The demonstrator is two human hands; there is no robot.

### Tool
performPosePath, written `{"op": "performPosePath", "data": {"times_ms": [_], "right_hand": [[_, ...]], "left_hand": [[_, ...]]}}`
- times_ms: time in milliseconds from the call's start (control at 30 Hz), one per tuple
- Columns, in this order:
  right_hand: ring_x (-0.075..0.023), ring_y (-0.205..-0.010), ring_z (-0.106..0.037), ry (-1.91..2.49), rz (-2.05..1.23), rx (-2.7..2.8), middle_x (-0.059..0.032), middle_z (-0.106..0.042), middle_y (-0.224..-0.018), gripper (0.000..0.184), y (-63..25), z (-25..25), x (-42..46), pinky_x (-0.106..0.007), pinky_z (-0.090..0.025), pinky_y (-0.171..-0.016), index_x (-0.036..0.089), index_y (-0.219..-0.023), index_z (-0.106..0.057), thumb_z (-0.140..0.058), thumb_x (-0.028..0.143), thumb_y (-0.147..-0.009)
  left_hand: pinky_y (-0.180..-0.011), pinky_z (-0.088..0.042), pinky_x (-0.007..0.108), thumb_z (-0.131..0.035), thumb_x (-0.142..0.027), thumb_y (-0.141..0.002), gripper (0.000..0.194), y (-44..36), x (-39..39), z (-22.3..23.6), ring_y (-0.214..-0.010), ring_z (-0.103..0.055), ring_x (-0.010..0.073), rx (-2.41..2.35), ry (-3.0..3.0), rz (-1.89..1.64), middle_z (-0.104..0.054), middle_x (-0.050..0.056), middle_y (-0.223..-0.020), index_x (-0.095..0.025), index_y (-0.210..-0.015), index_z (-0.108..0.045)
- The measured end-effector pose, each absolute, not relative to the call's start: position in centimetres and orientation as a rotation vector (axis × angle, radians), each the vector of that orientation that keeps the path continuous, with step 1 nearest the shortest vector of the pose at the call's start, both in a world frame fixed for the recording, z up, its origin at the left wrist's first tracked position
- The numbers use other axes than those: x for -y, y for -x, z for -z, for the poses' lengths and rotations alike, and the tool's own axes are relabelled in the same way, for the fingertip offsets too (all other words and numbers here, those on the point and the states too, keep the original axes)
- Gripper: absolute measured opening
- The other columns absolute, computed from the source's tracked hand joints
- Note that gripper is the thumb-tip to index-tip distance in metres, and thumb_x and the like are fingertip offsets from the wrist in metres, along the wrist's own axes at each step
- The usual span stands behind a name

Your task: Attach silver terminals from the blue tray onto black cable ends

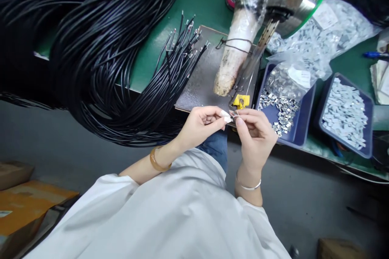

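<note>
My left hand [206, 123] is closed in a pinch at the table's front edge, with white coverings on the thumb and a fingertip. Facing it, my right hand [255, 131] pinches thin wires [234, 113], and the fingertips of both hands nearly meet. What sits in the left pinch is too small and covered to make out. Just beyond the fingers is a yellow piece [241, 101] below a soldering-type fixture [253, 58]. Left of it, a bundle of black cables [170, 77] ends in stripped wire tips on a dark board [202, 79].
A blue tray [294, 135] of small metal shells lies right of my hands, beside another bin [369, 129] of pale flat pieces. Behind them are filled plastic bags [337, 20] and a wire spool [313, 8]. A wrapped white duct [234, 56] hangs over the board.
</note>
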State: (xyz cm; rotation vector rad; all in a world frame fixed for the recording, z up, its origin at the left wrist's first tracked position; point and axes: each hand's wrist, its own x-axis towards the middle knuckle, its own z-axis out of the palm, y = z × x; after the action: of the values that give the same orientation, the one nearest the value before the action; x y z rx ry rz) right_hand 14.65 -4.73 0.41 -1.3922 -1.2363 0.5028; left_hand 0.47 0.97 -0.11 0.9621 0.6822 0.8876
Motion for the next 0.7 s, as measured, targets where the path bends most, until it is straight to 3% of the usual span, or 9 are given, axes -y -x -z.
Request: {"op": "performPosePath", "data": {"times_ms": [233,500,633,700], "right_hand": [[-0.0157,-0.087,-0.073,1.372,-0.513,1.271,-0.0022,-0.071,-0.096,0.01,-14.5,-0.4,4.7,-0.028,-0.063,-0.071,0.023,-0.089,-0.073,-0.07,0.015,-0.087],[-0.0156,-0.092,-0.072,1.428,-0.263,1.526,-0.0016,-0.073,-0.099,0.02,-14.8,-0.9,5.3,-0.033,-0.062,-0.085,0.024,-0.096,-0.073,-0.071,0.008,-0.084],[-0.0171,-0.09,-0.074,1.339,-0.572,1.298,-0.0022,-0.07,-0.1,0.006,-14.8,-0.2,5.1,-0.034,-0.064,-0.082,0.023,-0.09,-0.071,-0.069,0.018,-0.088],[-0.0186,-0.089,-0.075,1.208,-0.848,1.187,-0.0026,-0.069,-0.102,0.006,-14.9,0.3,4.9,-0.036,-0.066,-0.082,0.022,-0.084,-0.07,-0.07,0.026,-0.089]], "left_hand": [[-0.063,-0.05,0.013,-0.086,-0.011,-0.065,0.015,-0.4,-1.0,0.5,-0.062,-0.061,0.0049,-0.669,-0.904,-0.916,-0.069,-0.001,-0.068,-0.011,-0.074,-0.074],[-0.049,-0.038,0.014,-0.084,-0.02,-0.07,0.018,0.2,-1.3,-0.1,-0.051,-0.049,0.0035,-0.683,-0.968,-0.717,-0.061,-0.002,-0.058,-0.01,-0.069,-0.069],[-0.044,-0.033,0.016,-0.078,-0.032,-0.08,0.027,0.7,-1.4,-0.1,-0.045,-0.042,0.0027,-0.545,-0.977,-0.599,-0.062,0.0,-0.055,-0.01,-0.065,-0.07],[-0.048,-0.04,0.016,-0.079,-0.031,-0.079,0.022,1.0,-1.5,0.0,-0.049,-0.048,0.0044,-0.48,-0.961,-0.603,-0.065,0.001,-0.058,-0.011,-0.072,-0.076]]}}
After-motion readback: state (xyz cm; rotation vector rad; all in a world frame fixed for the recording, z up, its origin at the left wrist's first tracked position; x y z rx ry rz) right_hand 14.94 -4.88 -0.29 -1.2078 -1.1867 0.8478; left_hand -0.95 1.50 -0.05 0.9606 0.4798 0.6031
